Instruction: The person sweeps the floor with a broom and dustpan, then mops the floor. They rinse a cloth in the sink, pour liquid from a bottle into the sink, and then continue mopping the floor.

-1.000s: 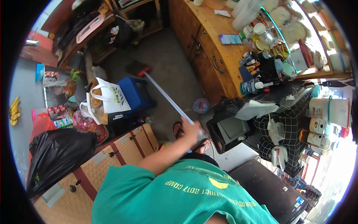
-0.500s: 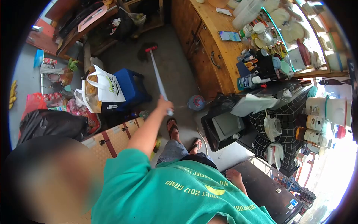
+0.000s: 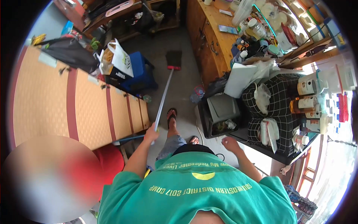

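Observation:
My left hand (image 3: 151, 135) is closed around the pale handle of a broom (image 3: 164, 98), held out in front of me. Its red head and dark bristles rest on the grey floor between the wooden cabinet and the blue stool (image 3: 140, 71). My right hand (image 3: 231, 145) hangs near my right hip with its fingers curled, and nothing shows in it. The closest thing to it is an open black bin (image 3: 212, 130) with a grey lid, which it does not appear to touch.
On the left stands a woven-panel cabinet (image 3: 52, 100). A white bag (image 3: 121, 61) sits by the stool. A plastic bottle (image 3: 196, 94) lies beside the wooden cabinet (image 3: 203, 44). To the right, a checked black cloth (image 3: 279, 97) lies under bottles and bags. A blurred patch covers the lower left.
My left hand has drawn back toward my body with the broom. The broom head has swung right and come nearer. My right hand has come into view, and the whole view has shifted.

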The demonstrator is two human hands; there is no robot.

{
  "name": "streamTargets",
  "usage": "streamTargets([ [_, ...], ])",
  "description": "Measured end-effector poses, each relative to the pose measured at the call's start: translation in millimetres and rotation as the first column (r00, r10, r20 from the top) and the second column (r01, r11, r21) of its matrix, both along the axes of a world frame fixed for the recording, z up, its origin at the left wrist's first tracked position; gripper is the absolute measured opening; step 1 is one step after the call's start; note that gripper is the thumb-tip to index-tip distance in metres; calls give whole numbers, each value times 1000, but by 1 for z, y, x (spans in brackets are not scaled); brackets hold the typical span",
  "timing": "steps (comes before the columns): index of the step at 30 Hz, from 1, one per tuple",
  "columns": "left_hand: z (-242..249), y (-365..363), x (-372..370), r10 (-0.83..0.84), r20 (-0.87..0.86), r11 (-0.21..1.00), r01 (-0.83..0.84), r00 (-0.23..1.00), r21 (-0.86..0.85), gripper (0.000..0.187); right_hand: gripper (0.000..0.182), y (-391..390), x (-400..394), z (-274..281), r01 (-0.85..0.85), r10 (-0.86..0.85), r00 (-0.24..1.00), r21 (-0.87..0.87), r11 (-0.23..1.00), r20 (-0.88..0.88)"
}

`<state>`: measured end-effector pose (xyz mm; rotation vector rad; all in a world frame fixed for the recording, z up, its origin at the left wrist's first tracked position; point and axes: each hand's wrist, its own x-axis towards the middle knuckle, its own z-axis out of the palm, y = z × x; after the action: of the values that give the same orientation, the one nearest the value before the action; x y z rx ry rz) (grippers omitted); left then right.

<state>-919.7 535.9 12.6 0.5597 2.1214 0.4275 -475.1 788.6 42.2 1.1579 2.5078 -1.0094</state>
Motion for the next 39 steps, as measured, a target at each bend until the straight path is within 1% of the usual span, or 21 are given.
streamTargets([
  [1,-5,-45,15,-100,-131,985,116,986,124,77,22,7,-11,-7,-9,8,999,-30,1000,-33],
  [3,24,-108,50,136,70,984,-126,988,-130,68,23,13,-41,-11,-92,85,993,-84,992,-85],
  [8,133,-225,108,246,263,954,-185,933,-236,61,24,-30,-134,-21,-467,414,838,-75,881,-355],
  [10,196,-242,120,286,252,943,-226,924,-243,61,29,-68,-179,26,-548,485,820,-176,818,-304],
  [12,251,-242,126,378,346,926,-348,859,-147,61,36,-116,-217,19,-731,667,658,-84,677,-350],
  [15,332,-213,131,414,415,898,-438,810,-39,55,40,-191,-255,74,-867,732,428,-12,498,-531],
  [17,347,-204,136,378,485,860,-493,789,132,49,45,-248,-272,106,-839,585,317,67,540,-746],
  [18,320,-217,138,325,574,794,-546,752,266,46,45,-270,-279,113,-881,601,257,72,467,-757],
  [20,312,-222,149,385,601,712,-640,700,289,45,50,-298,-297,118,-984,577,47,60,166,-815],
  [21,310,-236,151,401,539,703,-626,741,337,46,49,-311,-302,106,-991,619,88,-4,135,-781],
  [23,299,-305,157,501,473,633,-679,725,371,47,38,-331,-301,103,-982,599,189,-133,137,-778],
  [25,275,-392,166,524,-71,778,-444,849,445,50,11,-346,-293,72,-943,700,307,-109,313,-645],
  [27,295,-490,173,626,-423,739,-671,655,55,49,5,-361,-286,79,-902,676,384,-98,421,-629],
  [29,266,-615,194,647,-667,418,-904,369,-95,26,8,-377,-280,63,-847,583,432,-88,524,-689],
  [30,243,-688,212,656,-707,248,-960,265,-129,22,8,-384,-278,63,-870,609,408,-88,484,-680],
  [31,199,-768,244,606,-791,169,-985,90,17,19,5,-390,-277,67,-858,620,438,-98,504,-651],
  [32,201,-807,267,591,-807,37,-998,-12,43,17,4,-396,-278,68,-842,627,470,-103,529,-621],
  [35,156,-925,326,571,-819,-131,-991,-61,-18,25,6,-410,-284,67,-818,653,548,-171,550,-523],
  [37,137,-959,338,729,-661,-93,-931,179,-354,36,6,-414,-293,70,-812,666,560,-167,560,-493],
  [38,122,-967,341,740,-648,-89,-930,178,-357,36,7,-413,-296,73,-798,662,580,-167,579,-474],
  [39,108,-971,341,852,-521,-222,-935,-48,-276,38,10,-411,-301,75,-778,656,616,-207,593,-436],
])
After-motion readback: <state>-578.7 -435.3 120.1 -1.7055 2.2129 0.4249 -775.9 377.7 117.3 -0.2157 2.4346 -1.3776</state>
